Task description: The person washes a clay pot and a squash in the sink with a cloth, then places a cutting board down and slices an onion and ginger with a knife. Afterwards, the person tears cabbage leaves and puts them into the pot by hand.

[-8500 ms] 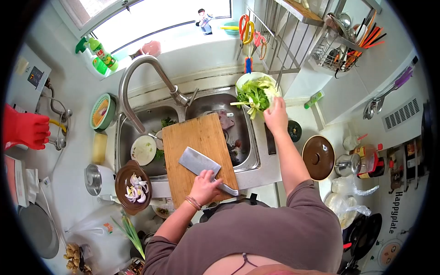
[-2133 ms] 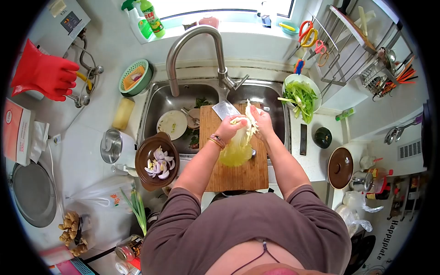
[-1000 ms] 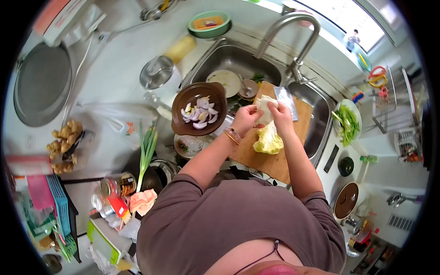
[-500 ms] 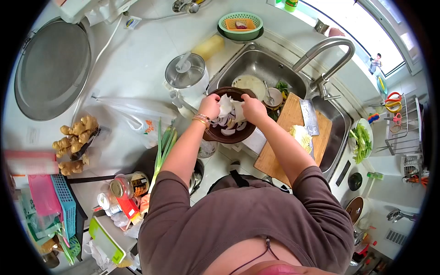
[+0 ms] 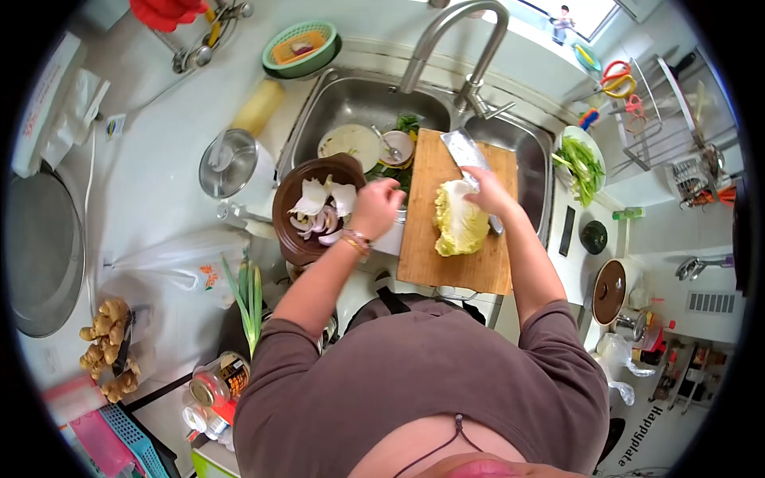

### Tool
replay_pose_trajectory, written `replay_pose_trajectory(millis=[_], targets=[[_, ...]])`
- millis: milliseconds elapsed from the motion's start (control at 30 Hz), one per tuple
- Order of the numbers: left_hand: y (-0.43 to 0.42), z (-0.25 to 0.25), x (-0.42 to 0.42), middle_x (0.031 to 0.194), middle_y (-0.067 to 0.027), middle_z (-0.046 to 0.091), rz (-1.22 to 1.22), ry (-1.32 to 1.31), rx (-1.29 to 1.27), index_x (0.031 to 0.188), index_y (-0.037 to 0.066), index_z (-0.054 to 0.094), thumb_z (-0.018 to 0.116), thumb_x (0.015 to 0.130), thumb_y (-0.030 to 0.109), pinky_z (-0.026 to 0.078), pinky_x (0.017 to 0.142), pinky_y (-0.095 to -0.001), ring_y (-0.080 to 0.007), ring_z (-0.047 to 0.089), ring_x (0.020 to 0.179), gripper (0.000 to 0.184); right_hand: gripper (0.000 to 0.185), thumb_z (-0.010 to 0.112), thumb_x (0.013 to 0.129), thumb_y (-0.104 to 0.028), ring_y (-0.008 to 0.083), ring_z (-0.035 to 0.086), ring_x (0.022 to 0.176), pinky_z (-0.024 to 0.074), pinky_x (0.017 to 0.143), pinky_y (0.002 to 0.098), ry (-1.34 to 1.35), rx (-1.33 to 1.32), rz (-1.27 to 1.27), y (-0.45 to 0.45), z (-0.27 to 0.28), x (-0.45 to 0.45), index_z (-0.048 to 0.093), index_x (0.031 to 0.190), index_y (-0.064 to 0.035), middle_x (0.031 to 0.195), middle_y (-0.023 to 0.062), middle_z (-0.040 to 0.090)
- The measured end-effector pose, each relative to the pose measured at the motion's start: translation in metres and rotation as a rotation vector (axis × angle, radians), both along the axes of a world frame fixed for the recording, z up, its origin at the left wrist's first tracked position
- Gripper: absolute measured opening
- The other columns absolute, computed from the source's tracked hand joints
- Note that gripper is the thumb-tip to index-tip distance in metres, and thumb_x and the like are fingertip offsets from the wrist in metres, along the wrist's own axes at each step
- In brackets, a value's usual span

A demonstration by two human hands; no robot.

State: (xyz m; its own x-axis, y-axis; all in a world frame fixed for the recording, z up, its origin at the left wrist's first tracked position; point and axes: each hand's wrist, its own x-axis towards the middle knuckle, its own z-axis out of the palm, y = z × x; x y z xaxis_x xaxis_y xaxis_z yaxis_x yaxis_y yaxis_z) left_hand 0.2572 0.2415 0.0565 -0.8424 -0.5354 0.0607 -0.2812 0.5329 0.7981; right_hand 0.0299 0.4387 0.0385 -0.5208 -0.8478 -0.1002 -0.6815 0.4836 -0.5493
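Note:
My left hand (image 5: 378,209) hovers between a brown pot (image 5: 288,239) and the cutting board (image 5: 418,239), its fingers curled and nothing visible in them. In the pot lie torn white cabbage pieces (image 5: 312,197) and purple-white onion slices (image 5: 319,223). Over on the board, my right hand (image 5: 491,193) closes at the upper right edge of pale yellow-green napa cabbage leaves (image 5: 462,223); its fingertips partly overlap them. A cleaver (image 5: 464,150) lies on the board, its blade just beyond the right hand and its handle partly under that wrist.
A double sink (image 5: 319,103) with a tall faucet (image 5: 418,60) lies behind the board; its left basin holds a plate (image 5: 339,146), a small bowl (image 5: 398,147) and greens. Right of it stands a bowl of chopped greens (image 5: 580,163). A lidded pot (image 5: 233,163) is at left.
My hands have left the pot, where both held white cabbage pieces. Those pieces now lie in it. My right hand has moved to the cabbage on the board, and the view has shifted right.

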Motion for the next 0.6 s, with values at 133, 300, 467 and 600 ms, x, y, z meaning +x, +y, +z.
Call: replay_pose_trajectory(millis=[133,300,467,600], targets=[[0.077,-0.059,-0.057,0.107,-0.0215,0.064,-0.031,-0.24,0.182,0.122,-0.002,0.049,0.073,0.078,0.031,0.049,0.086,-0.0372,-0.0304,0.062,0.1,0.06,0.073,0.078,0.067,-0.014,0.0336,0.045,0.121,0.0393,0.099,0.0407,0.228,0.351,0.198,-0.014,0.019,0.022,0.048,0.133,-0.0123,0.129,0.0161,0.051],[0.101,-0.055,-0.083,0.117,-0.0206,0.06,0.002,-0.46,0.093,0.131,-0.001,0.038,0.079,0.072,0.029,0.049,0.09,-0.0374,-0.031,0.061,0.105,0.077,0.06,0.078,0.068,-0.021,0.0358,0.053,0.106,0.0432,0.091,0.0426,-0.02,0.35,0.279,-0.015,0.002,-0.006,0.057,0.122,-0.0066,0.12,0.0172,0.052],[0.093,-0.049,-0.096,0.099,0.0009,0.063,-0.254,-0.101,0.7,0.106,0.008,0.062,0.078,0.075,0.019,0.047,0.075,-0.0279,-0.0104,0.057,0.088,0.036,0.033,0.06,0.088,-0.033,0.0377,0.059,0.092,0.0462,0.081,0.0447,-0.101,0.06,0.312,0.008,0.031,-0.005,0.06,0.093,-0.0003,0.09,0.0214,0.062],[0.098,-0.016,-0.11,0.097,0.0018,0.062,-0.31,-0.099,0.783,0.105,0.008,0.062,0.076,0.078,0.015,0.046,0.075,-0.0272,-0.0098,0.056,0.087,0.032,0.036,0.06,0.088,-0.036,0.0387,0.06,0.083,0.0473,0.075,0.0459,-0.025,0.0,0.234,0.019,0.05,-0.013,0.06,0.089,-0.0004,0.083,0.0189,0.063]])
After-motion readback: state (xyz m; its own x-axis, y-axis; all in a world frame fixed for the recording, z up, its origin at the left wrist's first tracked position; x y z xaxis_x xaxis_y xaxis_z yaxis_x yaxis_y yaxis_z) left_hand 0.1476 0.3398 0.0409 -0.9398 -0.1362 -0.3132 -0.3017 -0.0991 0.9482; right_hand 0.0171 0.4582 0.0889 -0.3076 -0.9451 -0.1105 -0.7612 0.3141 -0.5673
